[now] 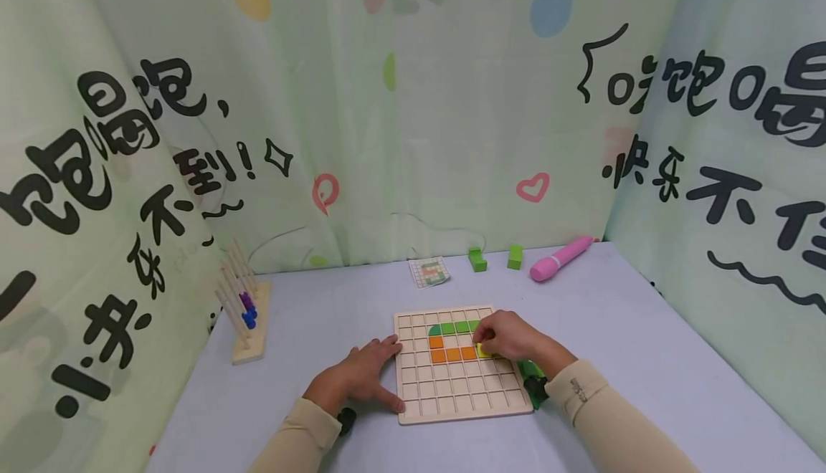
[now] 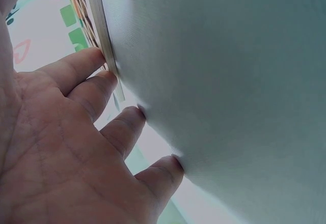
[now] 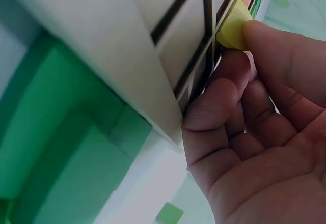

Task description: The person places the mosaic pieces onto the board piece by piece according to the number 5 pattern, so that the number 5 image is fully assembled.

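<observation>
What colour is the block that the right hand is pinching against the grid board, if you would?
Yellow block; clearest in the right wrist view.

Head camera looks down from above; both wrist cameras sit close, sharing the grid board [image 1: 461, 380].

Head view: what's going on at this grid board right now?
A person is fitting coloured pieces into a wooden grid board. The right hand pinches a yellow piece against the grid, beside the orange pieces and green pieces already set. The left hand rests open against the board's left edge.
</observation>
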`<state>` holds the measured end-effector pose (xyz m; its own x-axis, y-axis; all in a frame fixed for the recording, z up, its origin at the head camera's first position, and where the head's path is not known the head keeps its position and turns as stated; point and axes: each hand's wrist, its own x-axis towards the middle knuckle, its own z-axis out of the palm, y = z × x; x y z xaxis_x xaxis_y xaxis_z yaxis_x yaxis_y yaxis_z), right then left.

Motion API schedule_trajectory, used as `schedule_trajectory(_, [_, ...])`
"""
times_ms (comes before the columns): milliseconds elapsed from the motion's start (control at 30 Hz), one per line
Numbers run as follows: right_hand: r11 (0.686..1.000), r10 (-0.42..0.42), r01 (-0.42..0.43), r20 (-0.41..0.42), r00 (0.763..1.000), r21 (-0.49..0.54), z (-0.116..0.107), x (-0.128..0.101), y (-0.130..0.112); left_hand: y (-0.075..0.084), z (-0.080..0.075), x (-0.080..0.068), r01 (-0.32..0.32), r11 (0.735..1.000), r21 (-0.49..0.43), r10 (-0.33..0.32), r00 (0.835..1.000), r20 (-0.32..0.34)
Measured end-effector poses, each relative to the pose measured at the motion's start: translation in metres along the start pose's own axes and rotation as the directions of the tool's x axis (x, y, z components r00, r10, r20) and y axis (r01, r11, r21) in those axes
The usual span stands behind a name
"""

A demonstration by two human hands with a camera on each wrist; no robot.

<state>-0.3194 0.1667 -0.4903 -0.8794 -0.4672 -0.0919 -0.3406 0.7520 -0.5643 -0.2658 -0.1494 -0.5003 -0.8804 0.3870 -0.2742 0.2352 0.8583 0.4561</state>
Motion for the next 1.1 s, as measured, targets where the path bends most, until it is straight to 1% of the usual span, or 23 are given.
schedule_trajectory(133, [1.0,-0.017,0.017,-0.008,1.0,-0.006,0.002,0.0,0.001,-0.001,0.0,0.0,-0.002,1.0,0.0,0.002,1.0,0.0])
schedule_trajectory(400, [1.0,0.013,-0.013,-0.048,0.999,-0.002,0.004,-0.002,0.003,-0.001,0.002,0.0,0.003,1.0,-0.005,-0.003,1.0,0.002])
schedule_trajectory(567, [1.0,0.021,-0.019,-0.08,0.997,0.021,0.0,-0.008,0.006,-0.001,0.001,0.0,-0.004,1.0,-0.004,0.004,1.0,-0.002])
schedule_trajectory(900, [0.995,0.079,-0.073,-0.084,0.993,0.063,-0.012,-0.028,0.021,-0.002,0.001,0.0,-0.009,1.0,0.015,0.009,1.0,0.005])
schedule_trajectory(1100, [0.991,0.118,-0.112,-0.073,0.99,0.077,-0.018,-0.048,0.031,-0.003,0.002,0.001,-0.007,1.0,0.014,0.006,1.0,0.01])
